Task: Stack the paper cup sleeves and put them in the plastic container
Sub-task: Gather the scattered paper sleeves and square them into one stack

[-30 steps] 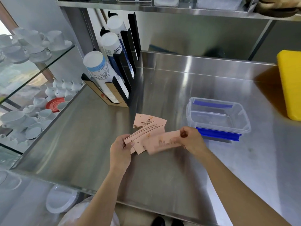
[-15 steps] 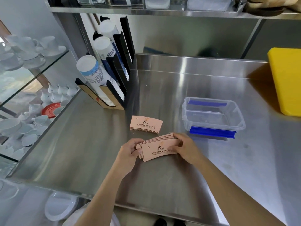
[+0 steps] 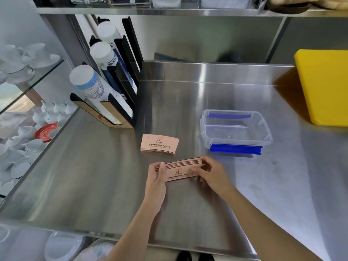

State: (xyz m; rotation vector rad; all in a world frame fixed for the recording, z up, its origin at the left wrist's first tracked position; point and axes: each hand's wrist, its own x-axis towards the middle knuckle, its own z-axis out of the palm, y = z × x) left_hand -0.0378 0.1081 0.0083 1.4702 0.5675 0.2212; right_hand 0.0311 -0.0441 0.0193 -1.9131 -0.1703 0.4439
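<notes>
A squared-up stack of pink paper cup sleeves (image 3: 179,169) stands on its long edge on the steel counter, pinched between both hands. My left hand (image 3: 157,182) grips its left end and my right hand (image 3: 211,176) grips its right end. A second, smaller pile of pink sleeves (image 3: 159,144) lies flat on the counter just beyond. The clear plastic container (image 3: 264,132) with blue clips sits open and empty to the right, behind my right hand.
A black rack with stacks of paper cups (image 3: 98,95) stands at the back left. A yellow block (image 3: 325,85) sits at the far right. White cups and saucers (image 3: 28,59) fill glass shelves left of the counter edge (image 3: 56,226). A steel shelf (image 3: 169,10) runs overhead.
The fanned-out sleeves in my hands have been gathered into one even stack and lowered onto the counter. The pile behind them lies separate.
</notes>
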